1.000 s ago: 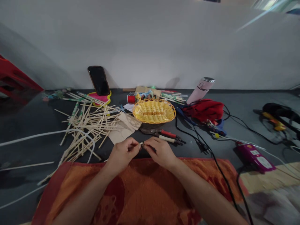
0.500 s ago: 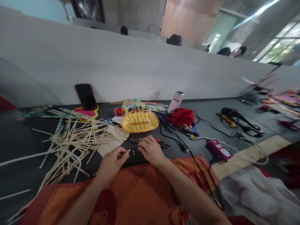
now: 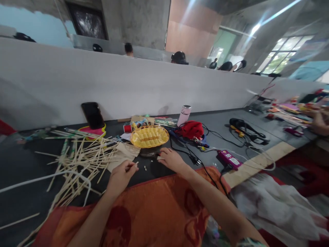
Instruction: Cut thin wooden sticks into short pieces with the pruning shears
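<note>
Orange towel (image 3: 154,206) edges dark worktop (image 3: 156,172) parting left hand (image 3: 119,178), pinching a short pale stick (image 3: 136,163), from right hand (image 3: 173,160), grip unclear.

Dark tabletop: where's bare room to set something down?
Mainly along the partition, between the pink bottle and the black strap; also at far left, between the white tube and the loose stick. It's crowded at the stick pile and around the yellow basket. Between left hand and right hand, the gap holds tiny pieces.

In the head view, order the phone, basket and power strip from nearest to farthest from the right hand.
1. Basket, ahead and left of the right hand.
2. Power strip, off to the right.
3. Phone, back left.
</note>
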The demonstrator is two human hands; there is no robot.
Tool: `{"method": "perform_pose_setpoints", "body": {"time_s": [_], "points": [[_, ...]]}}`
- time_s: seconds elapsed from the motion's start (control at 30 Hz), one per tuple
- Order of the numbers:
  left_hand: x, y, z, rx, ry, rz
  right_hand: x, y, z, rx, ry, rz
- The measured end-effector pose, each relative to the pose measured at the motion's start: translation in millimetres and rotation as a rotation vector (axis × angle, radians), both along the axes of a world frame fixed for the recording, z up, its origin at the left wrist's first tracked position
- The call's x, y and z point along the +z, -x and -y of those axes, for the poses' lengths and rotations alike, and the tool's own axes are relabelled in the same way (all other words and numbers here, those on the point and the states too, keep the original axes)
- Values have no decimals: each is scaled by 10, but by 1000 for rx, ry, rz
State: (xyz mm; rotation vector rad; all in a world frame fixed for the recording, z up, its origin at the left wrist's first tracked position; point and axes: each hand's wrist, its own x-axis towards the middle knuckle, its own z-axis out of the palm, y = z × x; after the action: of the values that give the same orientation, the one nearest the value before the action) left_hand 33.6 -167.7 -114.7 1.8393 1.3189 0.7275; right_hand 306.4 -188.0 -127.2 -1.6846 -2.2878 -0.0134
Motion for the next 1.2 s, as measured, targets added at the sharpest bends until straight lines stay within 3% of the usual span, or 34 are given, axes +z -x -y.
{"method": "perform_pose_setpoints", "body": {"time_s": [0.13,0.23,0.33,0.4,0.47,0.57,0.67,0.8,1.2], "points": [[-32,23,-30,35,12,90,146,-17,32,21,-60,-155],[-55,30,-51,54,26,148,292,19,42,-57,-106,-614],[-39,35,-50,65,35,206,378,136,47,-1,110,-1073],[-2,40,-39,64,26,241,387,229,51,119,253,-1186],[46,44,-26,57,12,261,363,301,51,208,260,-1152],[114,49,-13,64,14,317,282,354,47,250,119,-914],[170,58,-7,94,44,396,183,372,62,228,29,-574],[231,64,18,119,79,427,111,423,121,161,28,-211],[238,-31,104,19,123,508,125,518,209,148,102,-103]]}}
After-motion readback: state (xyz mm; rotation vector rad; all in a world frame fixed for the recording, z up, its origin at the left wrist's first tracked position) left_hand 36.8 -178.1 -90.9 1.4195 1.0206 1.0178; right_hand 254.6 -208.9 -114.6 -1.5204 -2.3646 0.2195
